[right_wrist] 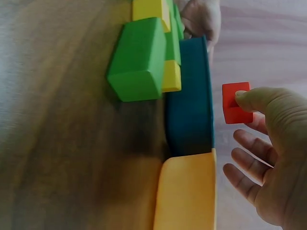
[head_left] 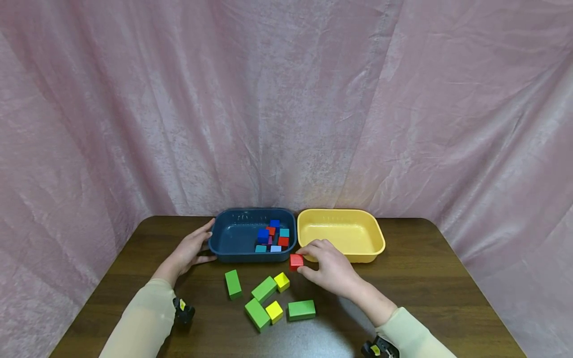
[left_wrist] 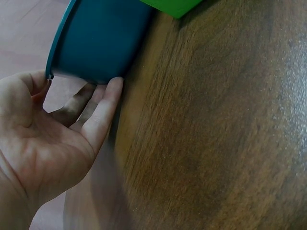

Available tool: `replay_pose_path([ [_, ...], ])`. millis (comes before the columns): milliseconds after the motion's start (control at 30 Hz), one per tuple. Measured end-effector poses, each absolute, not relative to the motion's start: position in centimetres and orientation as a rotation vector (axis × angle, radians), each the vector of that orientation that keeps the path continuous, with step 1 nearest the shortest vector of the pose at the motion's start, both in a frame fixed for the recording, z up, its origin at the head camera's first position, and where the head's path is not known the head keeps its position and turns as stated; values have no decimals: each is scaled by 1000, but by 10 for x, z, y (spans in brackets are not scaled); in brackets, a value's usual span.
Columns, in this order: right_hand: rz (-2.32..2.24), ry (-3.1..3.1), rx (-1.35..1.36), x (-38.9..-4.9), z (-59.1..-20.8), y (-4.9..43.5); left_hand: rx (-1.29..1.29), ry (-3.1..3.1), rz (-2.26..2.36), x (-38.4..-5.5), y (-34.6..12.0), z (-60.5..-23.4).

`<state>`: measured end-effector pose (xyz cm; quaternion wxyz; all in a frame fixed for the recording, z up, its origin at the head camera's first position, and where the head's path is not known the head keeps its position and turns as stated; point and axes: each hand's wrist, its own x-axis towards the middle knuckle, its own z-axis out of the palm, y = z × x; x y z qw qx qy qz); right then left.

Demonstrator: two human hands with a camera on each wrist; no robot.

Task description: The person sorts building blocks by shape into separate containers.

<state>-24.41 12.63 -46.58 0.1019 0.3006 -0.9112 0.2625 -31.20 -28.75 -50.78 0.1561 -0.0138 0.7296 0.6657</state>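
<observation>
In the right wrist view, the right thumb [right_wrist: 261,98] is partly covering the red block [right_wrist: 235,114]; lower-left of the fingers [right_wrist: 256,145], the edge is cropping the yellow tray [right_wrist: 189,191].

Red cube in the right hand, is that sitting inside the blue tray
No, the right wrist view shows the right hand pinching the red cube, with a visible gap between it and the blue tray.

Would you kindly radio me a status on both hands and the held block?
Left hand touching left end of blue tray. Right hand pinching red block, clear of the table. Nothing visible between block and blue tray.
</observation>
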Motion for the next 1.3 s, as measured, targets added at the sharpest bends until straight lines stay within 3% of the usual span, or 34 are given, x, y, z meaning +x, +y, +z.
replay_pose_path([
  [1300,793,-2690,769,-297,-417,100,-38,2086,1916,-311,-287,-508],
])
